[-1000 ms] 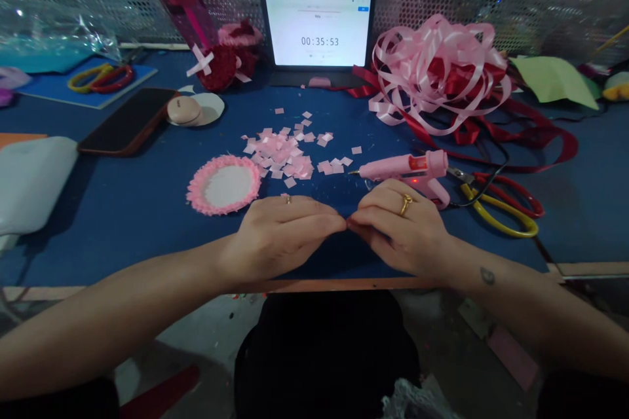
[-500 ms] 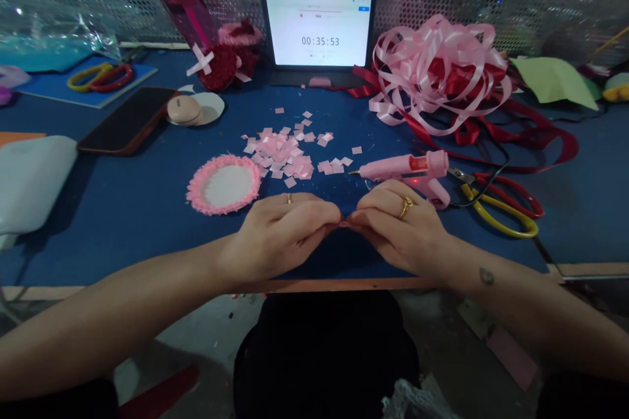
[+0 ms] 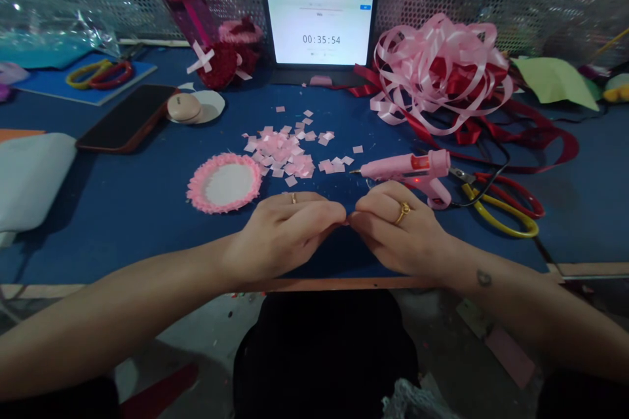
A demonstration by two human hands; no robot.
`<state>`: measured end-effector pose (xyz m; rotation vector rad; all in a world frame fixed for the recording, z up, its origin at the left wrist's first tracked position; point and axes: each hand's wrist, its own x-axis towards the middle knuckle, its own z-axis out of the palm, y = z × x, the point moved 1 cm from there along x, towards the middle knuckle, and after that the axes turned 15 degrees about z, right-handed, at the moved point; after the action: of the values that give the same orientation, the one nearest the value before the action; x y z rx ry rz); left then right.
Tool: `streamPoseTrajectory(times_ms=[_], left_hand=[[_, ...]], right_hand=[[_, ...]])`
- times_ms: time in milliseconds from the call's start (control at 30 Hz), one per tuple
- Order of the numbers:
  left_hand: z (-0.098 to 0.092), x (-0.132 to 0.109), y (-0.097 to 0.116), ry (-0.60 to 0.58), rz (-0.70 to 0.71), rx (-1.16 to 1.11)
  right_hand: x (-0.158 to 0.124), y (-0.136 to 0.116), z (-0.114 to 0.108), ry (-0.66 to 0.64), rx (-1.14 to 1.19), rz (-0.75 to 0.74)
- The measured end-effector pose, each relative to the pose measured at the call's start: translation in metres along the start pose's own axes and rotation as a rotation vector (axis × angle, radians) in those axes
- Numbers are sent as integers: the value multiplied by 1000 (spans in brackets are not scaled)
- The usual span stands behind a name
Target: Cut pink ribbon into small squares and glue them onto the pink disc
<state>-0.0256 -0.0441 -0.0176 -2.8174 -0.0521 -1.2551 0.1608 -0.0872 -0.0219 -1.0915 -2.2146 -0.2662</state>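
Note:
My left hand (image 3: 289, 232) and my right hand (image 3: 400, 226) meet fingertip to fingertip over the table's front part, both closed in a pinch. Between them a sliver of a small pink ribbon piece (image 3: 346, 222) shows; the fingers cover most of it. Left of my left hand lies a white disc (image 3: 228, 184) rimmed with a pink ruffled ribbon border (image 3: 199, 193). A loose heap of pink ribbon squares (image 3: 282, 149) is spread beyond the hands. Just behind my right hand a pink glue gun (image 3: 393, 167) rests on its side, its red light lit.
Scissors with red and yellow handles (image 3: 506, 209) lie at the right. Behind them is a tangle of pink and red ribbon (image 3: 442, 72). A tablet (image 3: 319, 19) showing a timer stands at the back. A phone (image 3: 130, 119) and a white pouch (image 3: 34, 180) are on the left.
My two hands have drawn slightly closer together at the fingertips, and less of the pink ribbon piece shows between them. The tablet's timer has advanced one second.

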Motion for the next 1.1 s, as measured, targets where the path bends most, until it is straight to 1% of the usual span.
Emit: streamPoseTrajectory(times_ms=[100,400,567,800,967,1100], left_hand=[[1,0,1,2,1,17],[5,-1,-1,-9,18,40],[6,-2,-1,-23,-17,9],[5,-1,0,-41,-29,1],[5,2,2,-24,-43,16],[4,4,5,-5,-48,27]], right_hand=[[-1,0,1,-12,-20,-16],[-2,1,4,-74,-64,-2],[-1,1,3,-44,-19,1],[0,1,1,-35,17,32],[1,0,2,-18,17,38],[2,-2,2,28,14,19]])
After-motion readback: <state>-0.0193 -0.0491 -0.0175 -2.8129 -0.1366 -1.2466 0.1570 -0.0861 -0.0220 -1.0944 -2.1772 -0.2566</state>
